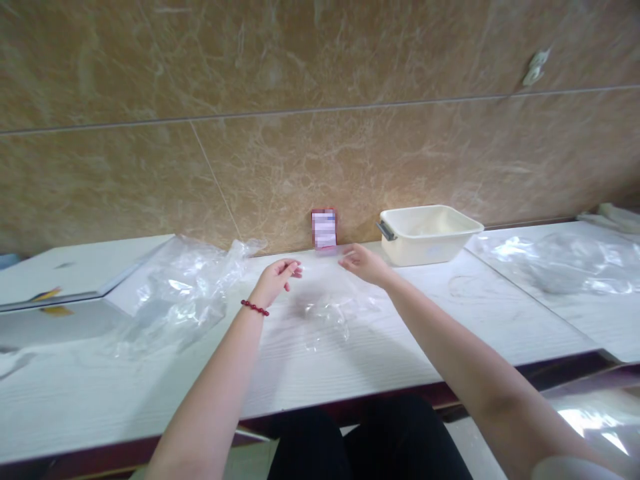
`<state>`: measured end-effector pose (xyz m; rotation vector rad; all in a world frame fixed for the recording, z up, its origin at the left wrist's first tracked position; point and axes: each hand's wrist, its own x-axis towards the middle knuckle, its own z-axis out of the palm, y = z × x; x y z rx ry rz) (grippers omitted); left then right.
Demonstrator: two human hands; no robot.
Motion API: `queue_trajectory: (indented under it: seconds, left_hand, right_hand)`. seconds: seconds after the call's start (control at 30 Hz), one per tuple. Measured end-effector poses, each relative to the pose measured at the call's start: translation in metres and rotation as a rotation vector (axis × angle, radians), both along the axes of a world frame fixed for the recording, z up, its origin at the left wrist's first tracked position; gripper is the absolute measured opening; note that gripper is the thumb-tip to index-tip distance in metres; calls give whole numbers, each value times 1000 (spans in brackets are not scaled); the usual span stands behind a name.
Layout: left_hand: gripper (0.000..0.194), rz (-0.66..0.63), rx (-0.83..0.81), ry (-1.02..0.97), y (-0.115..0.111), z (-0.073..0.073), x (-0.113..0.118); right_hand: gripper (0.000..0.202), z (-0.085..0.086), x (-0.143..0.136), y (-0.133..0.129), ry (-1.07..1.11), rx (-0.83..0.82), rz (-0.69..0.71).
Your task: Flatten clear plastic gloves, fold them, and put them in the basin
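A thin clear plastic bag (327, 317) lies on the white table between my hands, its edges hard to see. My left hand (280, 277), with a red bead bracelet at the wrist, hovers at the bag's left. Its thumb and fingers are pressed together, and whatever they hold is too small or see-through to make out. On the other side, the curled fingers of my right hand (365, 263) pinch at the far part of the bag, where faint film runs up to them. Just beyond, a red-edged card or screen (325, 228), its face blurred, leans upright against the wall.
At the right, a cream plastic tub (433, 250) with a grey clip stands against the wall. Crumpled clear plastic (195, 287) lies left, beside a white box (75, 273). More clear plastic (580, 260) spreads at far right. The table's front edge runs before my knees.
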<state>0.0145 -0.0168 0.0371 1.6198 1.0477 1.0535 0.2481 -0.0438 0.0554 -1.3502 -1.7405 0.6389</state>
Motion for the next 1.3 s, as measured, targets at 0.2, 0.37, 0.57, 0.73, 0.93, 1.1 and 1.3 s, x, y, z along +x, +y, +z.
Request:
queue_trajectory:
  seconds: [0.2, 0.37, 0.57, 0.73, 0.93, 1.1, 1.3]
  left_hand:
    - [30, -22, 5, -45, -8, 26, 11]
    - [36, -3, 114, 65, -7, 34, 11]
    - [28, 59, 291, 334, -12, 46, 3]
    - [16, 112, 365, 621, -12, 52, -1]
    - [33, 101, 192, 496, -18, 61, 9]
    - [20, 119, 99, 186, -8, 75, 30]
    - [21, 129, -50, 2, 28, 87, 39]
  right_hand:
    - [11, 42, -11, -10, 200, -162, 119]
    - [8, 70, -12, -19, 275, -126, 149]
    - [6, 90, -4, -25, 253, -60, 87]
    - [6, 101, -5, -29, 223, -39, 62]
    - [5, 107, -10, -27, 139, -60, 16]
    - [8, 107, -14, -18, 28, -60, -43]
    - [8, 96, -11, 21, -51, 39, -136]
